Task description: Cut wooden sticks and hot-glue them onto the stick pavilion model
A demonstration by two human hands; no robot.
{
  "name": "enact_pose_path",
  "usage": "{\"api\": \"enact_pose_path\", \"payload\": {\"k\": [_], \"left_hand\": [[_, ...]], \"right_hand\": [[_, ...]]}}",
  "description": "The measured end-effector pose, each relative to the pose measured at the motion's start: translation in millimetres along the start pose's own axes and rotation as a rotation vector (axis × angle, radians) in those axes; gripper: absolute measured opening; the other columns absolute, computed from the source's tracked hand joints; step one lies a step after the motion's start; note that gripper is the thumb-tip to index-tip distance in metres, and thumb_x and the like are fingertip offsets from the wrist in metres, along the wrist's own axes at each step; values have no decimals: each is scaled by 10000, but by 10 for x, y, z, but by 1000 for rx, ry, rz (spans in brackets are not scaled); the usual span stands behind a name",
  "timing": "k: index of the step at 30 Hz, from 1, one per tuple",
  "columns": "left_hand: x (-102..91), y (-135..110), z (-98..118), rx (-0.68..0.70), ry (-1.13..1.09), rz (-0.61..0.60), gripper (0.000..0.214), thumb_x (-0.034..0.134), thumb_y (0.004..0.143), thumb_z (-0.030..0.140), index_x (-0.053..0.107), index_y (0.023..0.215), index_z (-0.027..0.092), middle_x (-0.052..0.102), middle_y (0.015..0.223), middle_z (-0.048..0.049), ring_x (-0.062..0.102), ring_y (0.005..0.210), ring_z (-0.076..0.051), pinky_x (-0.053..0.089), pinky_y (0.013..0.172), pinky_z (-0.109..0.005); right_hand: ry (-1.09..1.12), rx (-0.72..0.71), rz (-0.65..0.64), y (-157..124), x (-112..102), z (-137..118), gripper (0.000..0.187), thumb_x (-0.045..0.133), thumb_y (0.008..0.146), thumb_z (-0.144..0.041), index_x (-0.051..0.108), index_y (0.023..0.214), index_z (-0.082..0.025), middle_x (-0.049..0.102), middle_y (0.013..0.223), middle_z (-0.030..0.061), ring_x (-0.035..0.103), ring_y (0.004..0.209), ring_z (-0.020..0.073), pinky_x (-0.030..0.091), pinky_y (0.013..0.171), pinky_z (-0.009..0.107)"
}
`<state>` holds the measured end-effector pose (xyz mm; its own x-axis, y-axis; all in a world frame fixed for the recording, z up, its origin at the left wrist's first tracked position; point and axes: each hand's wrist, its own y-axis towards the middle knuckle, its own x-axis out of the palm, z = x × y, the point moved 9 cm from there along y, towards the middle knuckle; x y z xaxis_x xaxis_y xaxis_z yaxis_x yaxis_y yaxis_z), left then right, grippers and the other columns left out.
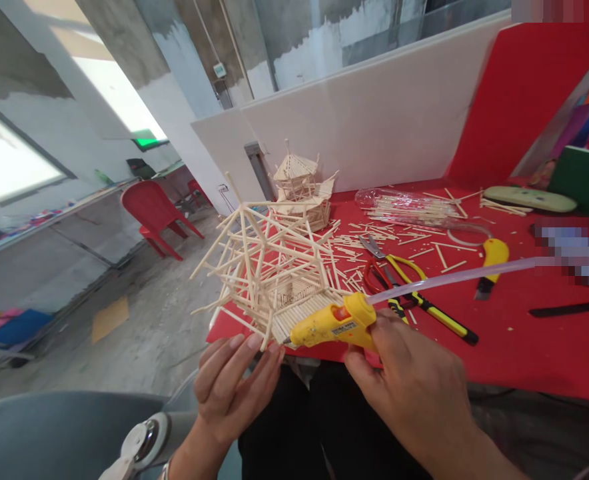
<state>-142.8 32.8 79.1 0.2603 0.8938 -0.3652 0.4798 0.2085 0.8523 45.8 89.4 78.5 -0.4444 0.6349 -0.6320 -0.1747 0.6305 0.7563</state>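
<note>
At lower centre, the right hand (414, 387) has its grip clamped on a glossy yellow plastic glue gun (332, 325), which lies nearly level with its long axis left to right and its nozzle pointing left at the frame's base. A clear glue stick (449, 279) trails out of its back toward the right. The left hand (234, 387) seems to pinch a bottom stick of the frame (269, 260), an open, spiky lattice of thin pale wooden sticks on the near edge of the red counter (524, 347).
</note>
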Motion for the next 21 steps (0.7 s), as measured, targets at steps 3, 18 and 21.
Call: {"api": "enact_pose_path", "payload": {"k": [3, 18, 21], "left_hand": [[13, 1, -11, -18, -4, -26, 410, 846, 612, 67, 735, 962, 251, 665, 1155, -47, 624, 983, -192, 519, 895, -342], [31, 35, -18, -34, -14, -39, 392, 830, 621, 82, 735, 967, 241, 647, 1161, -58, 616, 985, -213, 515, 887, -361], [45, 23, -36, -58, -34, -48, 378, 794, 659, 95, 733, 996, 256, 637, 1201, -60, 610, 1011, -220, 503, 902, -375]], "right_hand": [[2, -10, 14, 4, -9, -13, 162, 469, 907, -261, 573, 956, -146, 664, 764, 52, 613, 629, 168, 363, 568, 286], [-4, -17, 20, -3, -8, -26, 150, 466, 902, -253, 563, 952, -151, 665, 766, 55, 604, 604, 166, 380, 570, 284], [-1, -20, 8, -7, 1, -27, 158, 468, 902, -256, 562, 971, -149, 664, 775, 59, 600, 601, 169, 389, 580, 287]]}}
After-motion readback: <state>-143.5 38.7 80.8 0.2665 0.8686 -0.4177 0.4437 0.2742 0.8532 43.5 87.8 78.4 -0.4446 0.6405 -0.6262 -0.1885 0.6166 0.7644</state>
